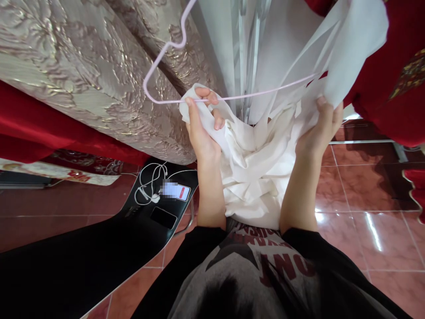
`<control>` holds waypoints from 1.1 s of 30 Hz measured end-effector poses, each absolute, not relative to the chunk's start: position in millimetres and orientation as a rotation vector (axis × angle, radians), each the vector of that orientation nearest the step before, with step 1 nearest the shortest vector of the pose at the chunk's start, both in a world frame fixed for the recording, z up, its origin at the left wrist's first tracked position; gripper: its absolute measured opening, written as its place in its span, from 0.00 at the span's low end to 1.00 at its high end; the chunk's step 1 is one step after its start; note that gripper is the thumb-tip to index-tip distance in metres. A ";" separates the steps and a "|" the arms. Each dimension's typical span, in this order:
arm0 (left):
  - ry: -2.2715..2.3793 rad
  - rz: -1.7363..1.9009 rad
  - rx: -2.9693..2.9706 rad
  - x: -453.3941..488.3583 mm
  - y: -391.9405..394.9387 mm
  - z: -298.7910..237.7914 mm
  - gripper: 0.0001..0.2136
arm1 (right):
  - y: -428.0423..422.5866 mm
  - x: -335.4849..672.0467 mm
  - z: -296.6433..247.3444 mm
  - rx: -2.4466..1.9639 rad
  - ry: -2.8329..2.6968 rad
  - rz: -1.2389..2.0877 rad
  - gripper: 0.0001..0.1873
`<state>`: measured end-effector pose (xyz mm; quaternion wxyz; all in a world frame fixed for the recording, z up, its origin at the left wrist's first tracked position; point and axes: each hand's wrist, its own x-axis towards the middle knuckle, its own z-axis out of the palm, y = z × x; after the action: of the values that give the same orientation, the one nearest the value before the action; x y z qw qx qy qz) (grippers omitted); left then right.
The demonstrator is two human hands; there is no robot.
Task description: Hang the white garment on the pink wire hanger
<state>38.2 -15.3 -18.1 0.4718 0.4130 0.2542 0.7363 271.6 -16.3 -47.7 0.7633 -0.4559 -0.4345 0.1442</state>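
A thin pink clothes hanger (149, 82) hangs before me, its lower bar running from my left hand toward the sheer cloth on the right. Bunched between my arms is a white cloth (255, 190), smooth below and sheer at its upper right. With fingers curled, my left hand (204, 126) grips an edge of this cloth right at the hanger's bar; the thumb lies by the bar. My right hand (318, 119) is closed on the cloth's other side, below the hanger's right end. Folds hide some of its fingers. The hanger's hook is out of view.
Embossed beige fabric (83, 66) hangs on the left, and red cloth (375, 79) on the right. Metal rack posts (250, 57) stand behind the hanger. A black chair (83, 252) at lower left bears two phones and a white cable (141, 186). The floor is red tile (375, 239).
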 end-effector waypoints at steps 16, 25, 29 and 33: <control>0.479 1.798 0.750 47.5 -32.9 4.6 0.22 | -39.8 255.7 -18.6 -0.885 -0.885 0.673 0.21; 0.482 1.799 0.807 45.1 -33.1 3.2 0.21 | -41.2 251.3 -23.1 -0.914 -0.910 0.668 0.17; 0.514 1.797 0.758 45.9 -35.8 6.7 0.20 | -44.0 251.2 -21.5 -1.004 -0.948 0.578 0.20; 0.540 1.791 0.754 48.1 -37.6 9.8 0.20 | -38.8 251.4 -24.1 -1.032 -1.117 0.555 0.22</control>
<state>48.1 -37.6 9.8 0.5330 0.3164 0.2264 0.7514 251.4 -38.8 -24.1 0.6899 -0.4616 -0.4994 0.2483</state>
